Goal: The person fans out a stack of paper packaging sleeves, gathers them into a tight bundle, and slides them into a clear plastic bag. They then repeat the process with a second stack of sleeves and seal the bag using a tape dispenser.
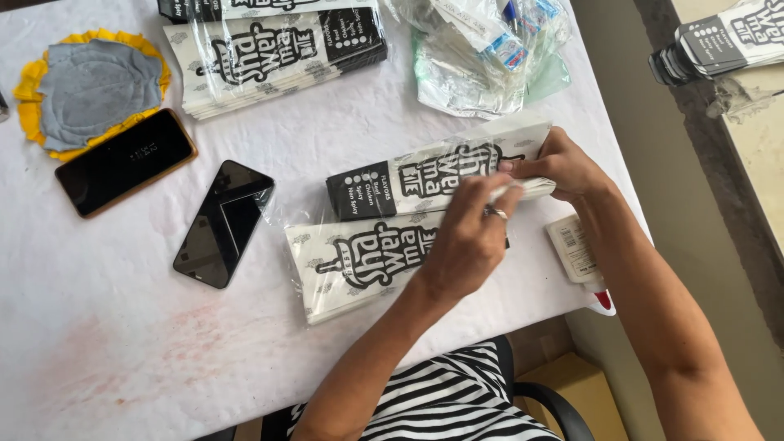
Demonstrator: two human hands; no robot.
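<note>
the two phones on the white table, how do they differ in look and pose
The orange-edged phone is larger and lies nearer the yellow-rimmed grey pad; the black phone is smaller, has no coloured edge and lies nearer the sleeve packs. The orange-edged one tilts up to the right, the black one stands steeper. Both lie face up with dark screens.

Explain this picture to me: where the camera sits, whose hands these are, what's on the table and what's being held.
There is no machine: a person works bare-handed, filmed from a camera on their own head, looking down. The left hand and right hand both pinch the end of a plastic-wrapped bundle of paper sleeves, black and white printed. A second bundle lies beneath it on the white table. Also there: a third bundle, two dark phones, a grey and yellow pad, a clear bag of packets and a small tube.
</note>
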